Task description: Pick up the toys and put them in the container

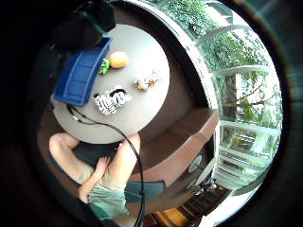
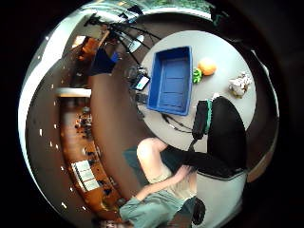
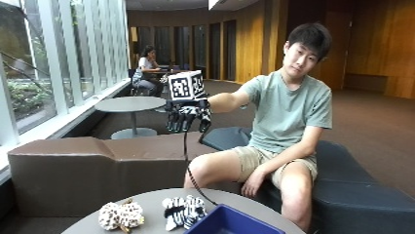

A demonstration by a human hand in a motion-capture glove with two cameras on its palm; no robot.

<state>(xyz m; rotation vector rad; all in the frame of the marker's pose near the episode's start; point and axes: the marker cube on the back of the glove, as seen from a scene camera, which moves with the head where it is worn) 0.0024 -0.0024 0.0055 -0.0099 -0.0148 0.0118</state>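
While fingers (image 3: 188, 122) hang, toys (image 3: 183, 210) lie far below.

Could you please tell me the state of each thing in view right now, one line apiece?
Blue container: on the table, empty.
Zebra toy: on the table beside the container.
Orange toy: on the table by the container.
Spotted toy: on the table.
Gloved right hand: raised above the table, fingers hanging relaxed, holding nothing.

big windows (image 3: 45, 63), wood walls (image 3: 383, 44), brown bench (image 3: 84, 170).
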